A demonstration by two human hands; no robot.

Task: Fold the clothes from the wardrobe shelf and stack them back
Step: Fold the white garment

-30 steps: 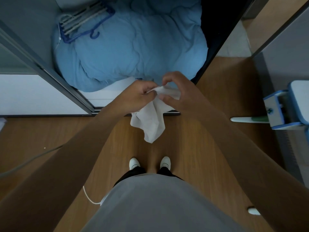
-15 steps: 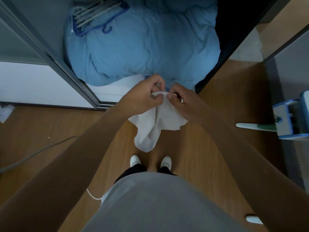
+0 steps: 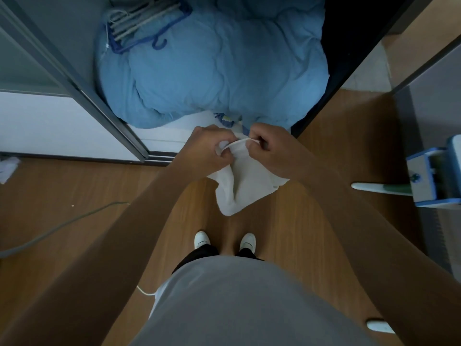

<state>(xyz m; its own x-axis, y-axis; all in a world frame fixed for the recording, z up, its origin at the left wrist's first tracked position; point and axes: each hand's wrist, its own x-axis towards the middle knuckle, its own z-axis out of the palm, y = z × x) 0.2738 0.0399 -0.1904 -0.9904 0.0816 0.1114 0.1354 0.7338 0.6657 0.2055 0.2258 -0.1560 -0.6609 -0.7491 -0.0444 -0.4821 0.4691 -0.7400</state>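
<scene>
Both hands, left (image 3: pixel 212 149) and right (image 3: pixel 270 148), pinch the cloth's (image 3: pixel 245 188) top hem. Pull it taut, then fold evenly

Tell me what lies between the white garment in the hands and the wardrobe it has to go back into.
The blue duvet fills the open wardrobe floor right behind the white garment, which the left hand and right hand both pinch. The target shelf itself is not in view.
</scene>
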